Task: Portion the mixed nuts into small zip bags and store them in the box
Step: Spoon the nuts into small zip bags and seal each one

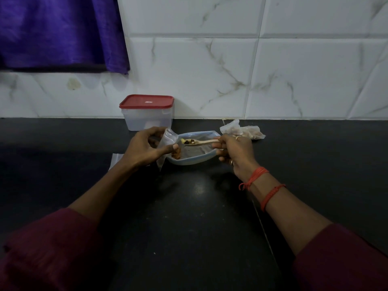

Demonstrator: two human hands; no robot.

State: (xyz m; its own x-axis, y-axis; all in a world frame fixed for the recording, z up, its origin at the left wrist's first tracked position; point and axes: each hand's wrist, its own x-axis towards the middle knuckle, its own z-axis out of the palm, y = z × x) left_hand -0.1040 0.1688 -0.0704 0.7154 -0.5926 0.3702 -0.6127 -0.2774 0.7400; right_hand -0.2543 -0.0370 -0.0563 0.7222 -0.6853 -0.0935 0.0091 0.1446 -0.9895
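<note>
The left hand pinches a small zip bag between thumb and fingers. The bag hangs upright at the left end of the tray, and its mouth appears to face the spoon. This position keeps any spilled nuts over the tray and not over the counter.

The right hand grips the handle of a wooden spoon, fingers curled round it. The spoon is level, so the load does not roll off. The mixed nuts sit in the bowl of the spoon, just beside the bag mouth and above the tray. A small heap of nuts lies in the left corner of the tray, partly behind the bag.

Judged step: transfer of one spoonful into the held bag. The next move calls for the bag mouth to be wide enough to admit the spoon tip; whether it is cannot be told from this view.

The box stands at the back edge of the counter, against the tiled wall, with its red lid on. It must be opened before storage. Two filled bags lie near the back edge, right of the tray, apparently waiting for that step. Flat empty bags lie left of the tray, partly under the left wrist, within reach for the next portion.
</note>
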